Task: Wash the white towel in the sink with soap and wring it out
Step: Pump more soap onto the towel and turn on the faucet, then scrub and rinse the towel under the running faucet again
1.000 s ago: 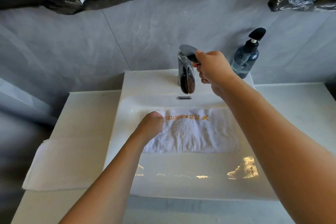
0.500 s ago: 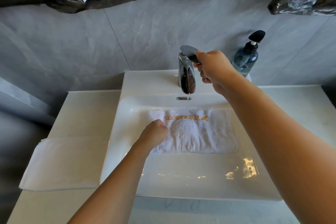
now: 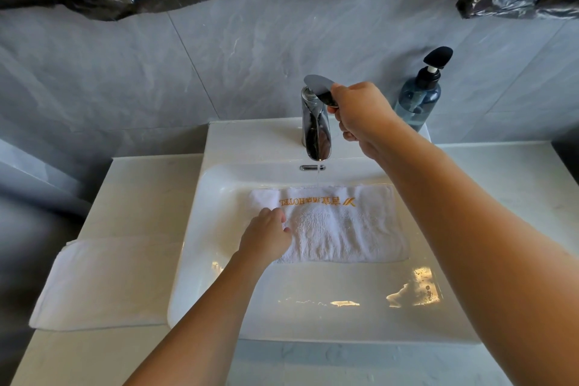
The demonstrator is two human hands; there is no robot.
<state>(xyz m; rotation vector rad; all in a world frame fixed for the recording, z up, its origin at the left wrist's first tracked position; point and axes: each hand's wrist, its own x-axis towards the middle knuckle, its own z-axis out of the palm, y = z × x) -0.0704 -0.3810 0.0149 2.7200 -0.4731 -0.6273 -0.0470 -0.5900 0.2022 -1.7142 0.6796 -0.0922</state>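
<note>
Right, wetting step, going left to right; folded white cloth [image 3: 106, 282] sits on the countertop [image 3: 141, 185] at the sink's left rim, partly overhanging the counter's left edge, leave it dry; left hand [image 3: 266, 238] rests on the left end of the white towel [image 3: 341, 226], fingers curled down onto the pile, looks like a loose grip more than a flat press, can't tell how much cloth is gathered; towel lies flat, folded, across the back half of the sink [image 3: 313, 323], gold lettering toward the back wall of the basin; faucet [image 3: 315, 125] at back centre, thin stream just reaching the towel's back edge; right hand [image 3: 360, 113] pinches the faucet lever [image 3: 319, 86], thumb under, fingers curled over.

To do it well: lift the lever further, flow looks too weak to soak; keep the left hand pinning the towel so it doesn't slide over the drain; drag the dry front half under the stream; soak fully before reaching for the soap pump bottle [image 3: 421, 94] at the sink's back right corner; watch splash at the front rim.
</note>
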